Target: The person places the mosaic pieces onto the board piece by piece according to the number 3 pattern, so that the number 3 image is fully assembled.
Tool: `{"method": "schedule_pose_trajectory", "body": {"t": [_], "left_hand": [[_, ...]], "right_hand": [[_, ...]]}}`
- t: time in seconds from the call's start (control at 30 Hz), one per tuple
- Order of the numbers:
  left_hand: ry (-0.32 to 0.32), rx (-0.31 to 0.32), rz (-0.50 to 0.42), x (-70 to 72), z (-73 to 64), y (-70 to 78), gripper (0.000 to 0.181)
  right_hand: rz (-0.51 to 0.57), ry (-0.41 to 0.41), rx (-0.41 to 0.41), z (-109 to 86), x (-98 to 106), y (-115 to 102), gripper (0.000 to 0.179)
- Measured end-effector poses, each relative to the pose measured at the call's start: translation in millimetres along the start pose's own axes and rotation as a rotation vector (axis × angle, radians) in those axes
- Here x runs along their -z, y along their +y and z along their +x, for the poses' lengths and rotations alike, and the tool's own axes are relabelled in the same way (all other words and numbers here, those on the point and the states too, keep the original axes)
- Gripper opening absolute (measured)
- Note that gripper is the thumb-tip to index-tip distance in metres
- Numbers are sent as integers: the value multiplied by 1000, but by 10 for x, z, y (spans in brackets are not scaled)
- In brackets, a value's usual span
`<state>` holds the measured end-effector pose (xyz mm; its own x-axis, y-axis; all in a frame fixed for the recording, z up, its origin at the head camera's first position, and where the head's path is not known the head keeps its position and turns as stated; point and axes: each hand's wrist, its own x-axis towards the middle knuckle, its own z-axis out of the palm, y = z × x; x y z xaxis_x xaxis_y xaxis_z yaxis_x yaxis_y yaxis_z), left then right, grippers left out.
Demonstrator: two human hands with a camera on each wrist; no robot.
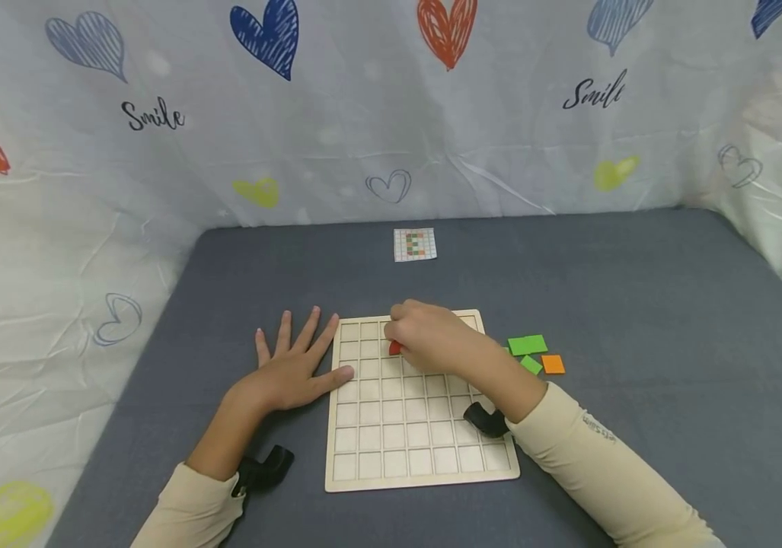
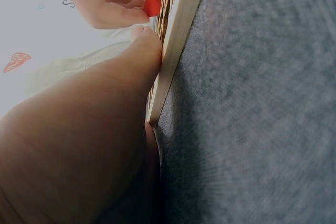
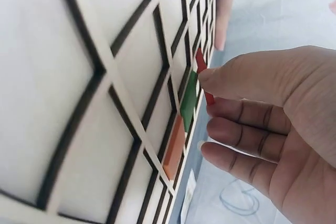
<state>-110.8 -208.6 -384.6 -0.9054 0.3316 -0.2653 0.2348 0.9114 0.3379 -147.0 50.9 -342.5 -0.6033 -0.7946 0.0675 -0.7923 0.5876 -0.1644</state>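
A wooden grid board (image 1: 391,411) lies flat on the grey table. Over its far rows my right hand (image 1: 432,335) pinches a red square tile (image 3: 206,85) between thumb and finger, tilted just above the cells. In the right wrist view a green tile (image 3: 188,100) and an orange tile (image 3: 174,148) sit side by side in cells near that red one. My left hand (image 1: 298,373) is spread at the board's left edge, its thumb resting on the rim. Part of the far rows is hidden behind my right hand.
Right of the board lie loose green tiles (image 1: 528,345) and an orange tile (image 1: 553,364), partly near my right forearm. A small printed card with a coloured grid pattern (image 1: 415,245) lies beyond the board. A white curtain with hearts (image 1: 336,114) hangs behind the table.
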Motion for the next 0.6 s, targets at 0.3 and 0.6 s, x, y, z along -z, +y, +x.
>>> {"method": "schedule_pose_trajectory", "body": {"t": [0.3, 0.6], "left_hand": [[-7, 16, 22, -9, 0, 7, 95], [-9, 19, 24, 1, 3, 13, 95]], "right_hand": [[35, 5, 18, 19, -72, -13, 9], [70, 6, 5, 3, -86, -42, 8]]}}
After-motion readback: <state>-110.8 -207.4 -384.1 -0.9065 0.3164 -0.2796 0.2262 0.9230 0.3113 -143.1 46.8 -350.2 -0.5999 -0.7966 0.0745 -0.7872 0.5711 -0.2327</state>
